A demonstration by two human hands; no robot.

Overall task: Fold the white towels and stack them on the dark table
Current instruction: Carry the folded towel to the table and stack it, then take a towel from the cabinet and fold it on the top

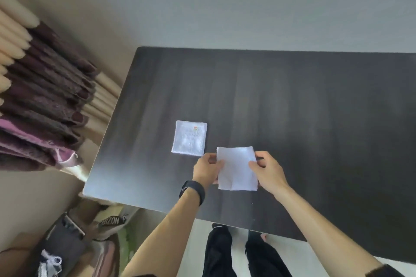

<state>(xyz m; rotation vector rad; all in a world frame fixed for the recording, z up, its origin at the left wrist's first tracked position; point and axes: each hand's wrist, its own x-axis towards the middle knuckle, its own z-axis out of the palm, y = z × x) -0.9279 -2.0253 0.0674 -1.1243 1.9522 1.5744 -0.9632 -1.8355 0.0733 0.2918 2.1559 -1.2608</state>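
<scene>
To your far left hang curtains (45,96) in beige and dark purple folds, and below them a heap of bags and clothes (67,243) sits on the floor by the corner of the dark table (292,108). On the table's left part a folded white towel (189,138) lies flat, a small orange and green mark near its far edge. Just to its right, your left hand (207,170), with a black wristband (192,191) on the wrist, pinches the left edge of a second white towel (237,170) between thumb and curled fingers. That towel is square, held over the near part of the table; you cannot tell whether it touches the top. Your right hand (267,171) pinches its right edge the same way, thumb on top. Both forearms reach in from the near edge, and nothing lies between the two towels.
</scene>
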